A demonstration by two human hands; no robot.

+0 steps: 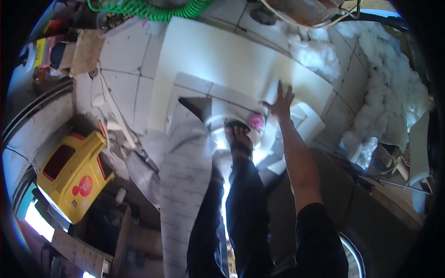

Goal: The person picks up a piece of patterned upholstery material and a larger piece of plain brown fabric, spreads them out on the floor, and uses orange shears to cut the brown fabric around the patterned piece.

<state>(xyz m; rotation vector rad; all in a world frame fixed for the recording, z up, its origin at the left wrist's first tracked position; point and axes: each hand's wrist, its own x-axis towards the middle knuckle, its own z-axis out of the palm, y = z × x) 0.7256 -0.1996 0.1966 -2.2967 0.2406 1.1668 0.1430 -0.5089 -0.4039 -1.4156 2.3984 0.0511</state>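
Note:
My right hand (280,105) reaches forward with its fingers spread, at the inner edge of a large cream foam sheet (218,53). Nothing shows in its grasp. The sheet lies bent on the tiled floor, with a wide cut-out on its near side and a curled end (308,121) beside my wrist. Just left of the hand sits a small pink roll (256,122), close to my sandalled foot (239,139). A long piece of pale grey fabric (185,180) with faint marks hangs over my left leg. My left hand is out of view.
White fluffy stuffing (382,88) is heaped at the right, with another clump (316,55) behind the sheet. A green coiled hose (157,10) crosses the top. At the left are a yellow plastic casing (74,178) and a cardboard box (88,52).

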